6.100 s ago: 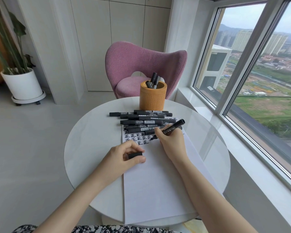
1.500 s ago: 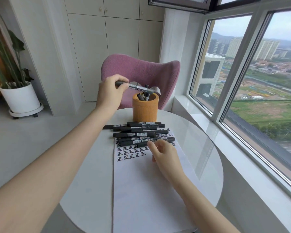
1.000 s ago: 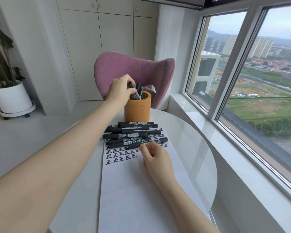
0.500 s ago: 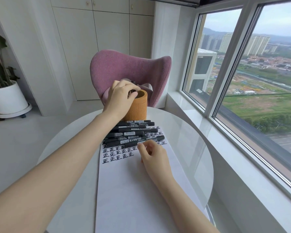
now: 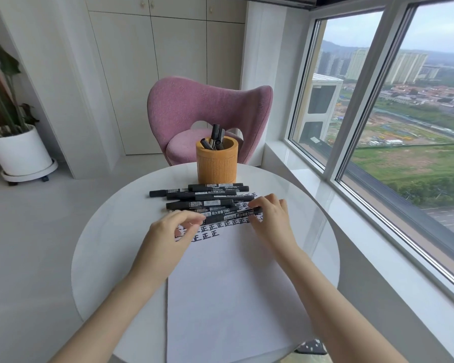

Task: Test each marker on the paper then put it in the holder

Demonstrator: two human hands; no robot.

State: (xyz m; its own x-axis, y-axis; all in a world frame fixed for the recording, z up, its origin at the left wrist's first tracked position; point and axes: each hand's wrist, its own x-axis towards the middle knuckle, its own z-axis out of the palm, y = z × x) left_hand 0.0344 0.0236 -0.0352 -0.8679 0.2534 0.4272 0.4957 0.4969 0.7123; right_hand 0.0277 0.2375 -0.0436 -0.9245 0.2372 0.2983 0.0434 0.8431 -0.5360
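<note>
A pile of black markers (image 5: 207, 196) lies across the top of a white paper (image 5: 233, 284), just in front of an orange holder (image 5: 216, 166) with 3 markers standing in it. The right hand (image 5: 273, 218) curls round the right end of the nearest marker (image 5: 228, 215). The left hand (image 5: 168, 231) brings a narrowed thumb and fingers to its left end, though whether they touch it is unclear. The nearest marker looks light, stiff and smooth, likely to roll, so it is best held mid-barrel. The room has a glossy round white table (image 5: 110, 244), a pink chair (image 5: 207, 106) and a window (image 5: 417, 127) on the right.
</note>
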